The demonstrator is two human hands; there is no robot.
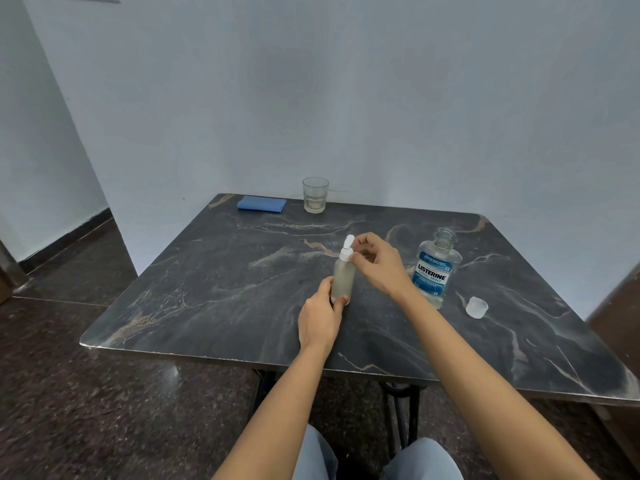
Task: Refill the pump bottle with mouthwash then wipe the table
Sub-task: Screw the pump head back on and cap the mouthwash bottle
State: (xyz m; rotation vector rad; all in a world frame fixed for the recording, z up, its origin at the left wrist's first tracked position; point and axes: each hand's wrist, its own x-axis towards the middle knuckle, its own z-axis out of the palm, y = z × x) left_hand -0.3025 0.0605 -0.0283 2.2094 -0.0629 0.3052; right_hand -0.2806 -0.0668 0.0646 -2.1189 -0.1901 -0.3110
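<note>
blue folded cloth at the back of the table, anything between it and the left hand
Nothing visible does: only bare dark marble table lies between the blue folded cloth and the left hand, which grips the frosted pump bottle. The clear glass tumbler stands to the cloth's right, off that line.

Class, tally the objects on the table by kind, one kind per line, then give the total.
Bottles: 2, the pump bottle and the mouthwash bottle
Drinking glass: 1
Blue cloth: 1
Loose cap: 1
Total: 5

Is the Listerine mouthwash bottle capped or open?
Open. The clear blue-labelled Listerine bottle stands upright with a bare neck; a translucent plastic cap lies apart on the dark marble table.
</note>
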